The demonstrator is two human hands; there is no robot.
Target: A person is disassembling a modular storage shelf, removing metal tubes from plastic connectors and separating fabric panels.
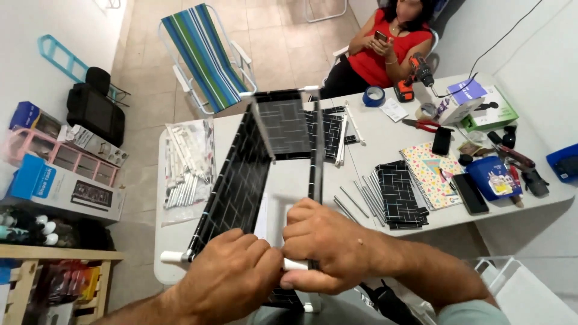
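Two hands work at the near end of a black brick-patterned fabric frame (241, 174) standing on the white tabletop (385, 135). The left hand (232, 283) and right hand (328, 247) are both closed round a white tube (174, 257) along its near edge. Seemingly a joining step; next, the tube needs seating squarely. Loose rods (361, 198) lie beside.

A striped folding chair (201, 57) is seen at the upper middle of the frame, and a seated person in a red top (385, 51) at the upper right. On the white table (385, 129), a cordless drill (414, 75), blue tape roll (374, 95), red pliers (426, 124) and patterned notebook (428, 173) are laid
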